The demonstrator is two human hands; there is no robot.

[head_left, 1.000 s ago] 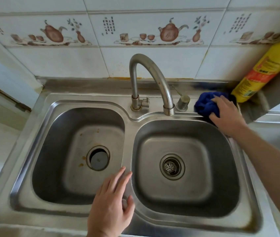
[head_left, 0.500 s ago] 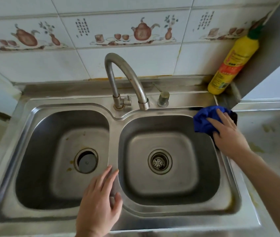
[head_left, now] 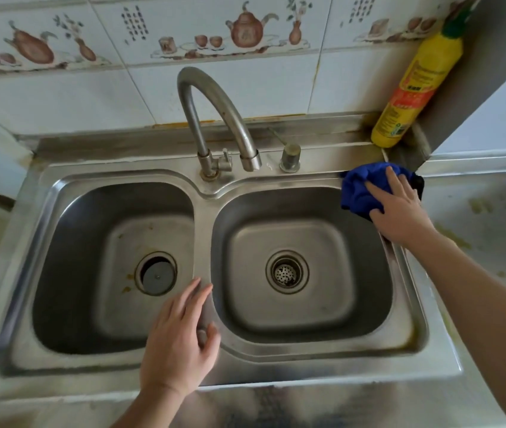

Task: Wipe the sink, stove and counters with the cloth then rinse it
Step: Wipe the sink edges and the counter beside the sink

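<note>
A steel double-bowl sink [head_left: 205, 217] fills the view, its curved tap [head_left: 214, 118] at the back centre. A crumpled blue cloth [head_left: 359, 186] lies on the rim at the right bowl's back right corner. My right hand [head_left: 400, 211] presses flat on the cloth with straight fingers. My left hand [head_left: 180, 338] rests open on the divider between the two bowls, near the front edge. To the right of the sink a stained pale counter [head_left: 486, 217] shows.
A yellow bottle [head_left: 415, 88] with a green cap stands in the back right corner against a grey wall. A small metal knob [head_left: 290, 157] sits right of the tap. The left bowl has a drain plug [head_left: 156, 274], the right a strainer [head_left: 287, 272].
My right hand slid the cloth from the back ledge near the bottle to the right bowl's back right rim corner. The left hand stayed on the divider.
</note>
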